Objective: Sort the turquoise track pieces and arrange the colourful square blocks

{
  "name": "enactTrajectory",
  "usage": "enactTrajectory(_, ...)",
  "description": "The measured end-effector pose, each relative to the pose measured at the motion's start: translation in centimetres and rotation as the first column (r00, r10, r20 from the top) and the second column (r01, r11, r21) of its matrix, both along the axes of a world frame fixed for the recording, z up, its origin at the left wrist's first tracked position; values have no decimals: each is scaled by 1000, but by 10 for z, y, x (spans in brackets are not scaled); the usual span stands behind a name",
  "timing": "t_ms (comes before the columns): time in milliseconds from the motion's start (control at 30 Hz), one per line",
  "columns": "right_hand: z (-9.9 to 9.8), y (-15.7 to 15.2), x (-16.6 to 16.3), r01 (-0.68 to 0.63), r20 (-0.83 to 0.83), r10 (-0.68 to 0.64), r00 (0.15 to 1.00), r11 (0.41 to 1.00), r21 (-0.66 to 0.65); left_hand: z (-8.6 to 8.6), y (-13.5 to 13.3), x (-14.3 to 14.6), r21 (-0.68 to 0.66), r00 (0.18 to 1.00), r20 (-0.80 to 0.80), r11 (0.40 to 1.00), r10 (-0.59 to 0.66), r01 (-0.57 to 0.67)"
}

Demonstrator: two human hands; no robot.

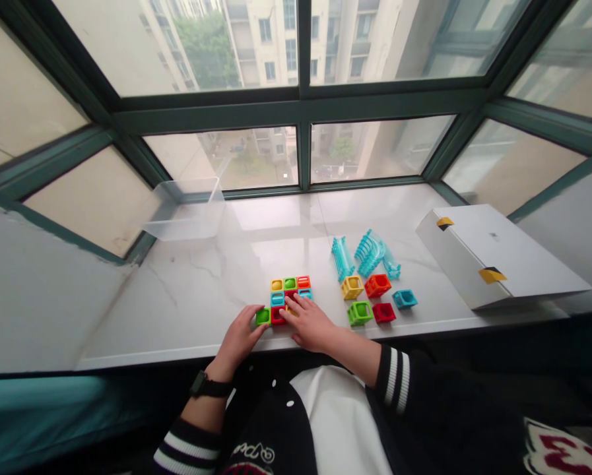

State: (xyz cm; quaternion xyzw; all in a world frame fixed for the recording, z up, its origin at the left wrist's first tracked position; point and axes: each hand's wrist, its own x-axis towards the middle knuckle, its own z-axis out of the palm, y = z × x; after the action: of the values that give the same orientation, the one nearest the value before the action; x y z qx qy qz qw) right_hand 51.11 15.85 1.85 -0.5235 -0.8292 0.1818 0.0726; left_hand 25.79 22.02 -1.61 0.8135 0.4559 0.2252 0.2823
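Note:
My left hand [240, 335] pinches a green block [263, 316] at the lower left end of a cluster of coloured toy blocks, against a red block [278, 315]. Over the right part of that cluster lies my right hand [311, 324], fingers spread and resting on the blocks, hiding some of them. The cluster's back row has a yellow block [276, 285], a green one [290, 283] and an orange-red one [303, 282]. Light blue blocks, one of them here [277, 299], sit in the row in front.
Right of my hands stand loose hollow blocks: yellow [352, 287], orange [377, 285], green [360, 313], red [383, 313] and blue [405, 299]. Behind them lie turquoise track pieces [342, 258]. A clear plastic bin [191, 227] and a white box [513, 257] flank the white sill [177, 323].

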Motion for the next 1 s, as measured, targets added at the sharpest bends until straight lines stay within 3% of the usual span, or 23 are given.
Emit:
enactTrajectory(300, 1, -2, 1, 12, 3, -12, 1000, 1000, -20, 3, 2, -3, 8, 1000, 8, 1000, 20, -20)
enactTrajectory(467, -2, -2, 2, 3, 11, -3, 1000, 1000, -20, 7, 7, -16, -7, 994, 1, 994, 107, -107)
enactTrajectory(567, -1, -3, 2, 1, 8, -1, 1000, 1000, -21, 17, 10, -25, -104, 970, 77, 969, 232, -224)
enactTrajectory(633, -2, -4, 2, 7, 1, -7, 1000, 1000, -22, 26, 12, -26, -243, 934, 173, 932, 313, -267)
enactTrajectory(767, 0, -6, -1, 29, -42, -30, 999, 999, -25, 36, 10, -14, -477, 814, 421, 861, 400, -177)
enactTrajectory(867, 14, -6, 1, 94, -210, -95, 973, 995, -16, 37, 5, 4, -557, 706, 563, 828, 429, -60)
enactTrajectory(1000, 43, -7, 13, 215, -538, -177, 824, 977, 8, 40, -4, 35, -596, 638, 656, 796, 404, 108)
